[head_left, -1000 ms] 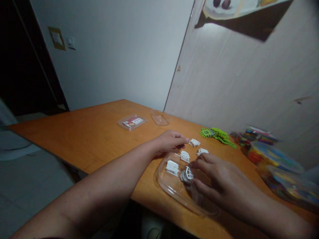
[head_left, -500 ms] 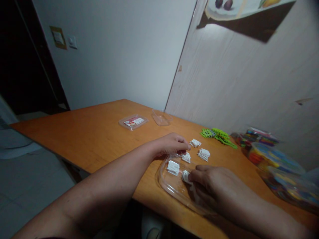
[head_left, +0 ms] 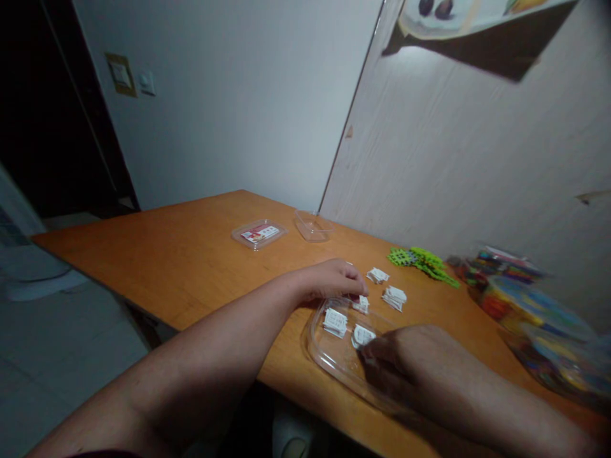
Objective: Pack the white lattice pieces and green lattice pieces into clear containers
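Observation:
A clear plastic tray (head_left: 321, 346) lies on the orange table (head_left: 191, 261), with small white plastic pieces (head_left: 335, 322) in it. My left hand (head_left: 329, 280) rests at the tray's far rim, fingers curled down over a white piece (head_left: 361, 303). My right hand (head_left: 410, 359) lies in the tray with its fingers closed beside another white piece (head_left: 363, 335); what they hold is hidden. Two more white pieces (head_left: 394, 296) sit on the table just beyond the tray.
A green lattice piece (head_left: 420, 262) lies near the wall. Colourful pieces fill clear containers (head_left: 534, 305) at the right. A clear lid with a red label (head_left: 258, 233) and a small clear box (head_left: 312, 225) stand further back. The table edge runs along the left.
My right hand has drawn back toward me and closed its fingers in the tray. My left hand has shifted slightly onto the tray's far rim. The camera has drifted left.

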Demonstrator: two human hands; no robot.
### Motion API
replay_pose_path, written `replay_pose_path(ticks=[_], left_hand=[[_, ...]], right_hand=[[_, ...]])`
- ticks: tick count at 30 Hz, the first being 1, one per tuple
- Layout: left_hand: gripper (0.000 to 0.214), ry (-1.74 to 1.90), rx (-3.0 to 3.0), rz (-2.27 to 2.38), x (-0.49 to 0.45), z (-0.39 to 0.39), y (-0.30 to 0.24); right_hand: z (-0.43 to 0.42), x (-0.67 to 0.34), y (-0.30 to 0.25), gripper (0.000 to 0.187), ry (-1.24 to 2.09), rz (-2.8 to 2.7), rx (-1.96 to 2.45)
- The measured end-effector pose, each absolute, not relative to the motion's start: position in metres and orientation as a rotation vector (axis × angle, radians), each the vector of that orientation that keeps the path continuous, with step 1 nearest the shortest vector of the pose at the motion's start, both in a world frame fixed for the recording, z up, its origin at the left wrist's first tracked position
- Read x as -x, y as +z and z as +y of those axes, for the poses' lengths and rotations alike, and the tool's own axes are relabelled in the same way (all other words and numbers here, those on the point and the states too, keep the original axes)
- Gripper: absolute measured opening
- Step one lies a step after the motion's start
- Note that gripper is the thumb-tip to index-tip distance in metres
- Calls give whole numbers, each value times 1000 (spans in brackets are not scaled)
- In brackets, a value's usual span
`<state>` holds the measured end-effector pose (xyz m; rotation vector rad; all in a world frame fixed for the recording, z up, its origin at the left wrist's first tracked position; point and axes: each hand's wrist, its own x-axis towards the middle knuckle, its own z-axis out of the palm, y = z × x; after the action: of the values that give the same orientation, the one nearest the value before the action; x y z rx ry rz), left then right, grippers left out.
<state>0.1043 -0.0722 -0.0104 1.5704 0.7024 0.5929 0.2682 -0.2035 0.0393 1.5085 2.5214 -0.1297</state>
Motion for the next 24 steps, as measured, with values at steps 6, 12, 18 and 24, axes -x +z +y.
replay_pose_path(ticks=[6,12,18,24], left_hand=[[19,622,-1612,735,-102,-68,-11],[19,722,-1580,963,-98,-55,-15],[16,722,-1621,994,-96,-57,-18],[10,692,-1715,977,-97,-55,-21]], right_hand=[[-199,-284,52,21,-362,2667,-1627],[-150,-317,42,16,-398,2888,-1963],[-113,-322,13,12,-718,2800,-1888],[-107,-311,0,16,-750,2771,-1824]])
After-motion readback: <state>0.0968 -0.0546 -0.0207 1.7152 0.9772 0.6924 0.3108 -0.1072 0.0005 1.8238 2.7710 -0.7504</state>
